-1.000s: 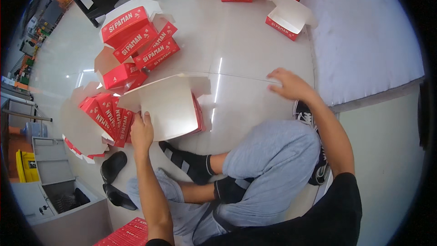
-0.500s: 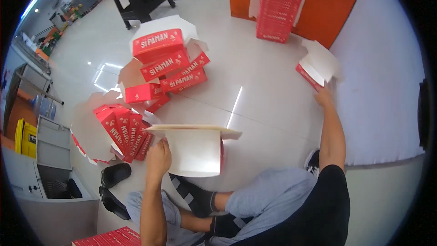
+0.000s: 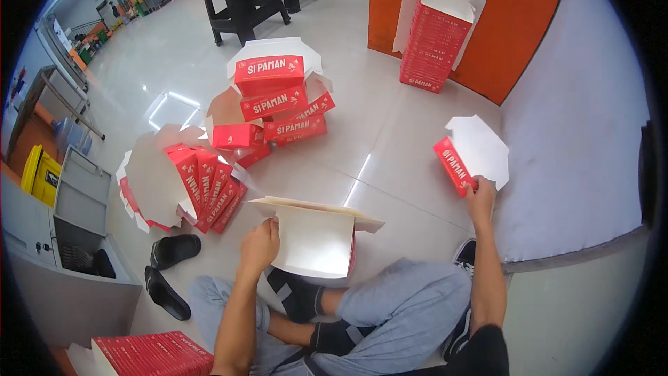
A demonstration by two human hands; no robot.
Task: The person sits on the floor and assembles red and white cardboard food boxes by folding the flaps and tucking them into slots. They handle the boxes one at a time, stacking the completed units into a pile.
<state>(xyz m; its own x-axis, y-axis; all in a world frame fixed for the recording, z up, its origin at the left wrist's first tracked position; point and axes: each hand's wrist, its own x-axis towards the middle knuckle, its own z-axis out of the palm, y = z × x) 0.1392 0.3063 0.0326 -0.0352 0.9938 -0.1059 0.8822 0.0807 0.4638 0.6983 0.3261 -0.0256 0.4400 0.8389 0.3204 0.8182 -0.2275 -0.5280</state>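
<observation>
My right hand (image 3: pixel 480 203) pinched the lower end of a red-sided, white-flapped cardboard box (image 3: pixel 454 166) at frame right, its red side slanting up-left from my grip. My left hand (image 3: pixel 259 246), farther off, gripped a white-faced cardboard box (image 3: pixel 314 248) at lower centre.
</observation>
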